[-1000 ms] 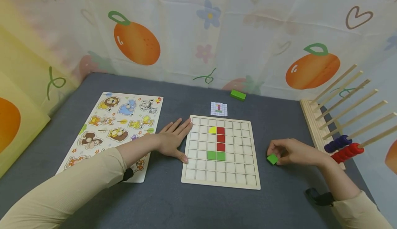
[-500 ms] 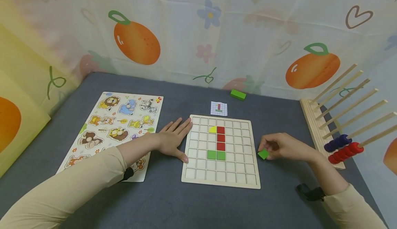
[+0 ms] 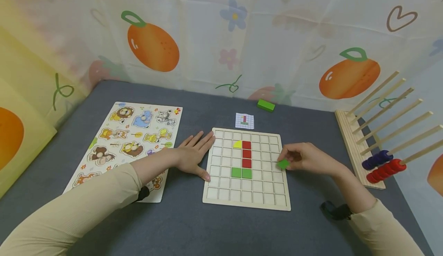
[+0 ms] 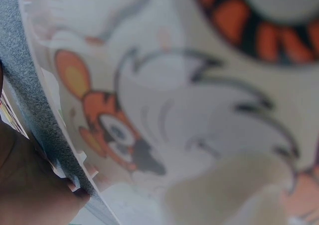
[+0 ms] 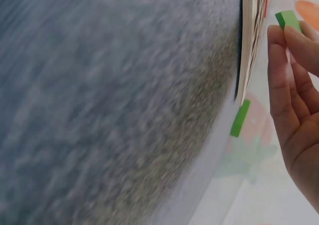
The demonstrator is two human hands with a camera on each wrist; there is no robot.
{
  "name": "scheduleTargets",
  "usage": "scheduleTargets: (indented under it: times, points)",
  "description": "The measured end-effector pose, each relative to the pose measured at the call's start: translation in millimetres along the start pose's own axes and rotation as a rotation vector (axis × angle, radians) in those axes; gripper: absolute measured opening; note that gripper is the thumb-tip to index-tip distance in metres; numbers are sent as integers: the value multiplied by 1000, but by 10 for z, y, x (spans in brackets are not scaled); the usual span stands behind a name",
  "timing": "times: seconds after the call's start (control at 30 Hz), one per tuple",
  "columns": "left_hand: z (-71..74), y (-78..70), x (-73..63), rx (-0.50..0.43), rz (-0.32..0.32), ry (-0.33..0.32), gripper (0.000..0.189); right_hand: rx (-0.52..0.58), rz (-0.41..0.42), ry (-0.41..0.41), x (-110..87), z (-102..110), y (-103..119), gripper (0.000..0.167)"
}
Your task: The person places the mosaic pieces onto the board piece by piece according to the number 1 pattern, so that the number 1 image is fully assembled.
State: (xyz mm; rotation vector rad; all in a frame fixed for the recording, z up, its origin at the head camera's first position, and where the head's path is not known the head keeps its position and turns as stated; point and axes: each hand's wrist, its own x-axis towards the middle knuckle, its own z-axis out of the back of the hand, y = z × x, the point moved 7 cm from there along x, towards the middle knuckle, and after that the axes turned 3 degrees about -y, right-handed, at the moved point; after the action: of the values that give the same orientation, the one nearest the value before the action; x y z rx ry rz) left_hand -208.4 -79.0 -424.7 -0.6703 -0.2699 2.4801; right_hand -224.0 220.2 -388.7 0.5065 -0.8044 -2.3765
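Observation:
My right hand (image 3: 307, 158) pinches a small green block (image 3: 283, 164) between thumb and fingers, over the right edge of the wooden grid board (image 3: 225, 193). In the right wrist view the same green block (image 5: 288, 19) sticks out past the fingertips. My left hand (image 3: 192, 156) lies flat with fingers spread, its fingertips and thumb at the board's left edge. On the board, red squares (image 3: 247, 154) form a column, with a yellow quarter-round piece (image 3: 237, 144) left of its top. Two green squares (image 3: 236, 172) sit side by side below the column.
A small printed pattern card (image 3: 244, 121) lies behind the board, near a long green block (image 3: 265, 105). An animal puzzle board (image 3: 138, 111) is under my left forearm. On the right stands a wooden peg rack (image 3: 349, 144) with red rings (image 3: 385, 171) and blue rings (image 3: 376, 159).
My right hand has carried the green block leftward and slightly farther from me, from the table beside the grid board to over its right edge. My left hand has stayed put.

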Motion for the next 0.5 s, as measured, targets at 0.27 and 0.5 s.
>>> scheduleTargets:
  times: [0.27, 0.5]
  points:
    - [-2, 3, 2, -4, 2, 3, 124, 43, 9, 27, 103, -62, 91, 21]
    - [-5, 7, 3, -5, 1, 3, 124, 56, 39, 43, 190, -116, 158, 13]
